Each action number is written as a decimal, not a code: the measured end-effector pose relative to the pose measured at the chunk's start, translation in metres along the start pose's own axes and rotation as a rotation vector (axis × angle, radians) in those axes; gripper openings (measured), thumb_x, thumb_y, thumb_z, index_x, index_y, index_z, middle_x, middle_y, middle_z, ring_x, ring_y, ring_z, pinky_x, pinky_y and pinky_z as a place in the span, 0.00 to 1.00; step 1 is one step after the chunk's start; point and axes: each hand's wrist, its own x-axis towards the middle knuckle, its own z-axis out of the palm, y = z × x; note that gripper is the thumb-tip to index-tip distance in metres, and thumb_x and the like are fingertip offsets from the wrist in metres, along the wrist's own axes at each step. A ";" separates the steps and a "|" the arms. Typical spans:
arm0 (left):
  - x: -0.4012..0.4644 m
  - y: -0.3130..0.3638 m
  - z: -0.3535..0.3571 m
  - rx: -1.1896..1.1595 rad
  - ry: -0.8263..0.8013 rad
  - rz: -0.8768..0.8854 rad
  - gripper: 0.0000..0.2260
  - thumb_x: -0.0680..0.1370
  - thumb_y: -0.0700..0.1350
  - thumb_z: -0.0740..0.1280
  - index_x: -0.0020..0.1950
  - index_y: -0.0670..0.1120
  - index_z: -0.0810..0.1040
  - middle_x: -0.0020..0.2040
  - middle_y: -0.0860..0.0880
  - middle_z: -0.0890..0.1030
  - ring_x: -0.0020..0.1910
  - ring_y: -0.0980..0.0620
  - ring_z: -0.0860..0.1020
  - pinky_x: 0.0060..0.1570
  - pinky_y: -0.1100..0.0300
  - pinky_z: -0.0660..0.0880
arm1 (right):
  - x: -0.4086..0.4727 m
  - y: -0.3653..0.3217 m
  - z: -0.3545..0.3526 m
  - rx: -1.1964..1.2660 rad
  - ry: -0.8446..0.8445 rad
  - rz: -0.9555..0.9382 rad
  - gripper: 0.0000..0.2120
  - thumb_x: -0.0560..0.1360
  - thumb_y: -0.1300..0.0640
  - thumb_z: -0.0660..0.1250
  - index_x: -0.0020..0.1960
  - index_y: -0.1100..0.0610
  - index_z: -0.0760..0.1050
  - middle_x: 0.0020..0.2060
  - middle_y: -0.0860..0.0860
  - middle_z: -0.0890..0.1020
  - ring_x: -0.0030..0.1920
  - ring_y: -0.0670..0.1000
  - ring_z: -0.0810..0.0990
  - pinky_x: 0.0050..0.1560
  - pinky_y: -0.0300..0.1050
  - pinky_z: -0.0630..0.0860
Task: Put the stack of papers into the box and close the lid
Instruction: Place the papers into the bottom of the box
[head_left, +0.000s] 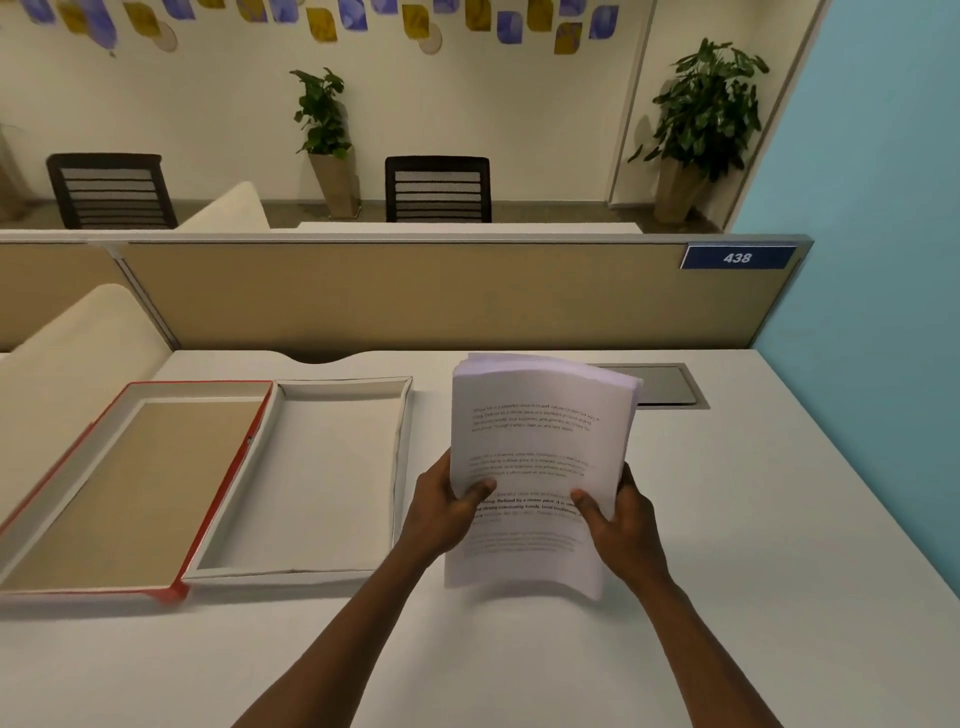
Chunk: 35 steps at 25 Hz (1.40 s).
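Note:
A stack of printed white papers (540, 447) is held up above the white desk, tilted towards me and bowed. My left hand (441, 512) grips its lower left edge, thumb on the top sheet. My right hand (621, 525) grips the lower right edge the same way. To the left lies the open box (402, 467), white and shallow, with nothing inside it. Its red-edged lid (228, 467) is folded out flat further left, brown inside. The papers hang just right of the box, apart from it.
A tan partition (415, 296) bearing a blue plate marked 438 closes the desk's far side. A grey cable hatch (670, 387) sits in the desk behind the papers. A blue wall (872, 260) runs along the right. Chairs and potted plants stand beyond the partition.

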 end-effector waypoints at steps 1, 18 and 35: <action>-0.003 0.005 -0.004 -0.018 -0.003 -0.014 0.20 0.75 0.53 0.73 0.65 0.55 0.75 0.59 0.53 0.84 0.53 0.47 0.85 0.50 0.47 0.85 | -0.001 -0.005 -0.003 0.021 -0.008 0.012 0.15 0.72 0.43 0.70 0.55 0.39 0.70 0.49 0.35 0.80 0.44 0.40 0.85 0.35 0.30 0.80; -0.016 -0.007 -0.202 -0.102 0.114 -0.508 0.16 0.77 0.32 0.68 0.64 0.40 0.76 0.62 0.41 0.82 0.57 0.37 0.82 0.59 0.38 0.80 | 0.026 -0.081 0.190 0.315 -0.281 0.450 0.15 0.73 0.56 0.75 0.59 0.57 0.81 0.54 0.55 0.86 0.49 0.56 0.87 0.55 0.59 0.83; 0.048 -0.087 -0.282 0.436 0.211 -0.439 0.20 0.78 0.40 0.67 0.70 0.41 0.72 0.66 0.41 0.79 0.65 0.39 0.78 0.62 0.48 0.77 | 0.051 -0.116 0.349 -0.296 -0.254 0.496 0.13 0.82 0.55 0.61 0.62 0.62 0.74 0.59 0.58 0.82 0.51 0.55 0.82 0.48 0.45 0.78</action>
